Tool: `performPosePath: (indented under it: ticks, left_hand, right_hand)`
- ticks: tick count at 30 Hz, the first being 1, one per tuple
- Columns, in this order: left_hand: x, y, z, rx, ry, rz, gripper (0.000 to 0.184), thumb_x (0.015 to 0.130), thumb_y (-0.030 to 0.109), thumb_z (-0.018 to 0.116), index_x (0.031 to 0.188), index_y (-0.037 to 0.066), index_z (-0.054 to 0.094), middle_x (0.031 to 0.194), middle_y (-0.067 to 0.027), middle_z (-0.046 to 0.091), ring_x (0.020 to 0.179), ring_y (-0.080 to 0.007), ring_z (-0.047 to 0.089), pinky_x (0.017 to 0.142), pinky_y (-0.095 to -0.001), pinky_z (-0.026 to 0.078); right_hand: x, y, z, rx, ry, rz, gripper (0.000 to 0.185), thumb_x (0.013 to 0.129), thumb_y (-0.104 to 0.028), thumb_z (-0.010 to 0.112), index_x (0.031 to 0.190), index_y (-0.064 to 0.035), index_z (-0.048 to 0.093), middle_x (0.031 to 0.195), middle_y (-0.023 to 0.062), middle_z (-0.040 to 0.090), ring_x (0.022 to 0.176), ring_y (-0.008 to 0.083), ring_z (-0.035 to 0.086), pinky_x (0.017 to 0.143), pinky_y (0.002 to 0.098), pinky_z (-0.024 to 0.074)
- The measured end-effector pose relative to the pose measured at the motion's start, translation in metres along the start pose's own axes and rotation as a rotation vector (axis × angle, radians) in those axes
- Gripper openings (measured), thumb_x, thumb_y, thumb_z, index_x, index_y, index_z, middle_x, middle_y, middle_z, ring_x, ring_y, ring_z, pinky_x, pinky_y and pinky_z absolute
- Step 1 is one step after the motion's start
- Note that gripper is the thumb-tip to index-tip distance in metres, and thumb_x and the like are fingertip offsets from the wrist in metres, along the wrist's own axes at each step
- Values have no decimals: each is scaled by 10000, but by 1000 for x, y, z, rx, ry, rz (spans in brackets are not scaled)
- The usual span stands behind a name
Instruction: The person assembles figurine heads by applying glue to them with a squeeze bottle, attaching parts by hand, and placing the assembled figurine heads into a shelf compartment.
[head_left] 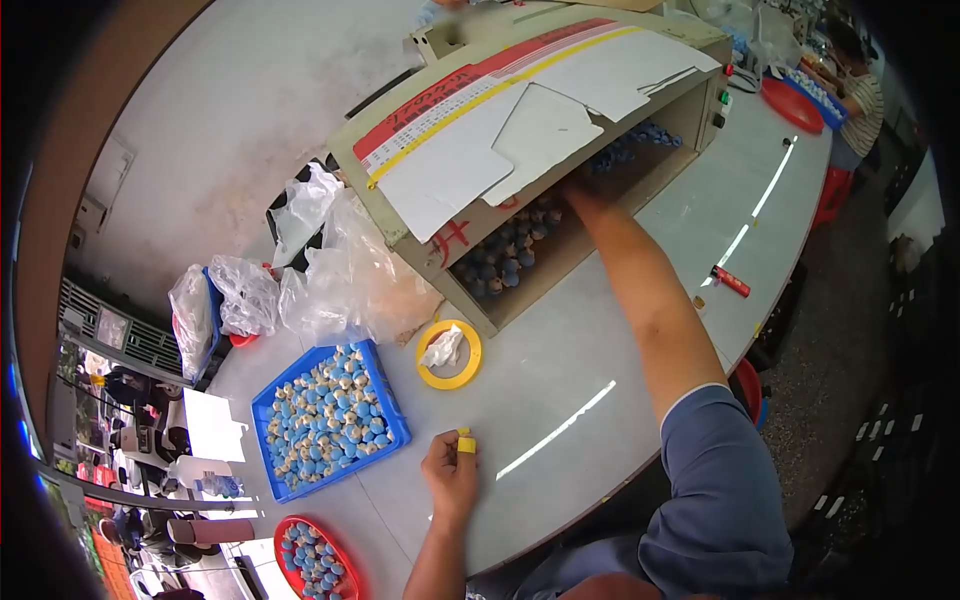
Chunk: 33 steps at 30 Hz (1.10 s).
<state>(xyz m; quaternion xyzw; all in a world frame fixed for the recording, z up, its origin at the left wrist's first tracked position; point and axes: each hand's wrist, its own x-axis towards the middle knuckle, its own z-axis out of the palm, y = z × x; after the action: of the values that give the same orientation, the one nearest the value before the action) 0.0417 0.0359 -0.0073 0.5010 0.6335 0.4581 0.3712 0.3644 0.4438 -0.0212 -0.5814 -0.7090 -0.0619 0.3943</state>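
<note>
My left hand point(453, 468) rests closed on the grey table, with yellow tape on its fingers; whether it holds anything is hidden. To its left lies a blue tray point(398, 418) full of small blue and cream pieces point(325, 415). My right hand point(575, 190) reaches into the open front of a beige metal box point(470, 318), and its fingers are hidden inside. Dark bluish round pieces point(510, 250) lie in the box to the left of that hand, and small blue pieces point(640, 143) lie to its right.
A yellow tape roll point(476, 362) holding white tissue lies near the box. Plastic bags point(350, 270) are piled on the left, above a red bowl point(347, 565) of pieces. A red lighter point(731, 281) lies on the right. Another person point(862, 105) sits at the far right near a red lid point(792, 107).
</note>
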Motion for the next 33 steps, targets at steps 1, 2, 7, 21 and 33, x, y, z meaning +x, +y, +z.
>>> performPosePath:
  ticks: [1, 2, 7, 21, 33]
  left_hand:
    - [0, 0, 0, -1, 4, -5, 101, 975, 56, 604, 993, -44, 603, 761, -49, 645, 631, -69, 567, 579, -226, 469]
    - [-1, 0, 1, -3, 4, -10, 102, 975, 57, 606, 991, -44, 604, 760, -46, 643, 631, -68, 566, 579, -225, 470]
    - [0, -12, -2, 11, -24, -6, 104, 993, 75, 592, 1022, -24, 603, 797, -65, 652, 658, -81, 584, 597, -230, 494]
    - [2, -6, 0, 15, -17, -2, 103, 955, 37, 621, 1011, -49, 617, 800, -53, 665, 667, -71, 580, 611, -227, 481]
    - [3, -7, -1, -18, -2, 20, 119, 949, 49, 653, 1004, -54, 626, 799, -42, 658, 703, -50, 562, 628, -211, 466]
  right_hand:
    - [0, -1, 0, 7, -8, -6, 520, 921, -379, 582, 1351, -88, 560, 1371, 173, 569, 1288, 330, 523, 1083, 432, 410]
    - [0, -6, 3, 14, -17, -23, 520, 922, -379, 582, 1351, -86, 560, 1371, 173, 569, 1288, 330, 523, 1083, 431, 410]
    - [-12, -42, 23, 68, -65, -99, 519, 923, -376, 584, 1349, -81, 560, 1373, 170, 569, 1288, 329, 524, 1084, 428, 410]
    - [21, 41, 12, 11, 342, -29, 493, 928, -326, 596, 1346, -67, 564, 1392, 169, 561, 1293, 329, 528, 1080, 400, 425]
    - [18, 20, 16, 100, 136, 305, 512, 895, -319, 640, 1340, -76, 571, 1395, 187, 553, 1306, 337, 510, 1085, 402, 422]
